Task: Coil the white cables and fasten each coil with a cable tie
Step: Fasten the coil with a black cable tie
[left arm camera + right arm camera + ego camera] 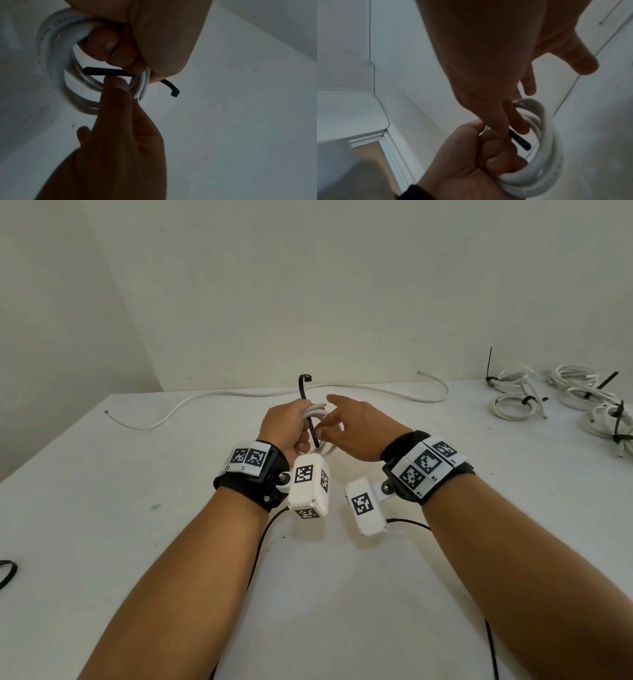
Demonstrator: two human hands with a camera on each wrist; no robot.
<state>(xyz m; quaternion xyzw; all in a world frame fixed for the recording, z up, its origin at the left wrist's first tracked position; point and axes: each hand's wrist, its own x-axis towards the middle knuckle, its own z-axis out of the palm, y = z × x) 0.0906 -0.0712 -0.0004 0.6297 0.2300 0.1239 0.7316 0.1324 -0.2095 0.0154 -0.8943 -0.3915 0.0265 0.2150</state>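
Note:
My left hand [286, 424] grips a small coil of white cable [317, 415] held just above the white table [102, 508]. A black cable tie [303, 387] runs across the gripped bundle, its head sticking up past my knuckles. In the left wrist view the tie [106, 71] passes under my left hand [154, 40], and its tail crosses the inside of the coil [56, 60]. My right hand [356, 426] reaches in with straight index and middle fingers [501, 121] touching the tie's tail [520, 142] beside the coil [546, 135]. Its thumb stands apart.
A long loose white cable [239, 393] lies along the table's back edge by the wall. Several tied coils [513, 402] with black ties sit at the far right. A black tie [7, 573] lies at the left edge.

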